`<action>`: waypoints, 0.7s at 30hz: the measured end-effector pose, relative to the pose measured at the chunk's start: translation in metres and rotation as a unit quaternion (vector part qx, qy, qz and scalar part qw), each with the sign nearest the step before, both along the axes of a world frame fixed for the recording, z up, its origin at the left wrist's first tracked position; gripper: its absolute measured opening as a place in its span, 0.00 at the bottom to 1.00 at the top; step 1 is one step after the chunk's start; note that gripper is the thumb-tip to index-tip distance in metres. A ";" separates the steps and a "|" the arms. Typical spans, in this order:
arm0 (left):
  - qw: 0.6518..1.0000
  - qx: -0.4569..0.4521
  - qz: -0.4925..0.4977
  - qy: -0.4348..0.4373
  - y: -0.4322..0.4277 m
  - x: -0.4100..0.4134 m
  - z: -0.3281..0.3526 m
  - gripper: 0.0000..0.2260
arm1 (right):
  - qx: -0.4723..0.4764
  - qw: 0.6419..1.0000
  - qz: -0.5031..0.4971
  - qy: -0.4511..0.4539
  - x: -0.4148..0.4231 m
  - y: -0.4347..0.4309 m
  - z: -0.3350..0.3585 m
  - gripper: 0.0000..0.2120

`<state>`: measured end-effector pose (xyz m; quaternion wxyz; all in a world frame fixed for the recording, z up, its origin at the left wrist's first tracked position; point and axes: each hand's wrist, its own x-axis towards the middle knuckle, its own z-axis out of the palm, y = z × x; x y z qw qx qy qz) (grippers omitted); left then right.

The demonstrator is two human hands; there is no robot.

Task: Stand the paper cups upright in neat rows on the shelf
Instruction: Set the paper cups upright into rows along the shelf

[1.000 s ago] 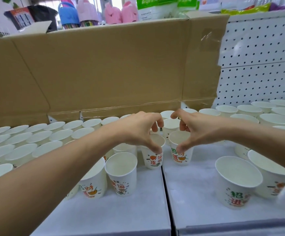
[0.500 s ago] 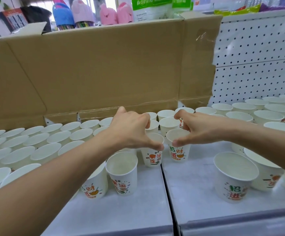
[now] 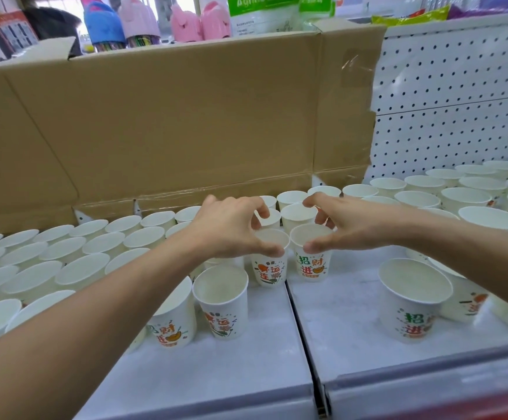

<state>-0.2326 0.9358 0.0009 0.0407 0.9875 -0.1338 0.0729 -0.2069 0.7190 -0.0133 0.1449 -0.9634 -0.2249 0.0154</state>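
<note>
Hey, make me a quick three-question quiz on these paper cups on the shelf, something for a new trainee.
1. True or false: the left hand pinches the rim of an upright paper cup.
2. What stands behind the cup rows on the left? A) flattened cardboard box B) glass door C) curtain
3. Fill in: the right hand holds a second cup just ____ of the seam in the shelf.
Key: 1 true; 2 A; 3 right.

Flattened cardboard (image 3: 186,116) lines the back (pegboard (image 3: 459,86) beside it); pink containers (image 3: 213,24) above.
</note>
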 end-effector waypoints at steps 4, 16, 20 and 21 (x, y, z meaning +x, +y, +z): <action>0.995 -0.066 -0.047 -0.053 -0.015 -0.021 0.008 0.26 | 0.045 0.999 -0.002 -0.012 -0.020 -0.015 0.018 0.34; 0.933 -0.320 -0.157 0.041 -0.120 -0.092 -0.053 0.41 | 0.185 0.942 -0.182 -0.212 -0.119 -0.112 -0.024 0.29; 0.948 -0.302 -0.094 0.022 -0.139 -0.085 -0.058 0.40 | 0.110 0.958 -0.199 -0.177 -0.119 -0.125 -0.027 0.35; 0.949 -0.305 -0.080 0.019 -0.140 -0.083 -0.059 0.39 | 0.089 0.962 -0.192 -0.175 -0.117 -0.127 -0.026 0.36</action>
